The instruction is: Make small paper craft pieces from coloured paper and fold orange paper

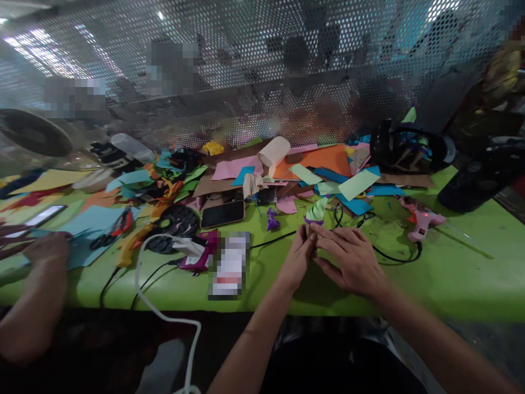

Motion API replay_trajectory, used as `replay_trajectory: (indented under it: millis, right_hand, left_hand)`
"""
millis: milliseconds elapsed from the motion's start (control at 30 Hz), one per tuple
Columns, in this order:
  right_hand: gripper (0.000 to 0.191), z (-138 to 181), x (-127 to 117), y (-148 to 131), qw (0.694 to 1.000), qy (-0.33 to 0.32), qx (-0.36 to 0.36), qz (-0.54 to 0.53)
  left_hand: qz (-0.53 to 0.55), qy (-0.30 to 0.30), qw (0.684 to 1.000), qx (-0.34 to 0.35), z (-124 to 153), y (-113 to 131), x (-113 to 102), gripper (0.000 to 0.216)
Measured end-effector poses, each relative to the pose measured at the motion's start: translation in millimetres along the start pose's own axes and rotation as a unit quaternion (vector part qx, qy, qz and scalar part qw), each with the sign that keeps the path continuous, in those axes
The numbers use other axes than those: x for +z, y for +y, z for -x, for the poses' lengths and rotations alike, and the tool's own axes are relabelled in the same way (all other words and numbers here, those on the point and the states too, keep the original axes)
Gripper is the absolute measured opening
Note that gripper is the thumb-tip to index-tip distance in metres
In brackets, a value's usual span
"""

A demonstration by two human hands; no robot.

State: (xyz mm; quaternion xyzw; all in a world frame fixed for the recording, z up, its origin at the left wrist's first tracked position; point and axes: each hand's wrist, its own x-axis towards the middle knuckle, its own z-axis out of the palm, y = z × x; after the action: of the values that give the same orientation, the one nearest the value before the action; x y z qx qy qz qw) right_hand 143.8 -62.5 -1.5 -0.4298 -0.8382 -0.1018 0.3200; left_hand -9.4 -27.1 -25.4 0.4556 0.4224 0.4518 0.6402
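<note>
A small foam craft piece with a pale green pointed top (316,210) and a purple base rises from between my fingertips. My left hand (298,257) is closed around its lower part, which the fingers mostly hide. From the right, my right hand (349,258) meets it, thumb and index fingertips pressed at the purple base and the other fingers slightly bent. Left of my hands, a similar small purple piece (272,219) rests on the green table (459,262).
A pink glue gun (424,220) lies to the right, its black cord passing behind my hands. On the left are a phone (223,214), a purple power strip (200,253), a yellow glue gun (133,243), and red-handled scissors (117,227). A co-worker's hand (49,249) is farther left.
</note>
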Motion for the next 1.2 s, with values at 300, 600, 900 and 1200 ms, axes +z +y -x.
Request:
replay_trajectory:
  millis: [300, 600, 900, 1200]
  right_hand:
    - [0.016, 2.2, 0.2, 0.4, 1.0, 0.005, -0.011, -0.003]
    - [0.014, 0.6, 1.4, 0.3, 1.0, -0.012, 0.001, -0.002]
    - [0.012, 0.8, -2.3, 1.1, 1.0, 0.009, 0.002, -0.019]
    - [0.013, 1.2, -3.2, 2.1, 0.998, 0.021, 0.02, -0.053]
  left_hand:
    - [-0.003, -0.019, 1.0, 0.023, -3.7, -7.7, -3.7, 0.042]
    - [-0.026, -0.028, 0.996, 0.078, -2.8, -4.9, -0.2, 0.032]
    - [-0.048, -0.021, 0.996, 0.078, -3.3, -4.4, -1.3, 0.035]
    - [-0.006, -0.031, 0.998, 0.061, -1.9, 0.0, 0.2, 0.039]
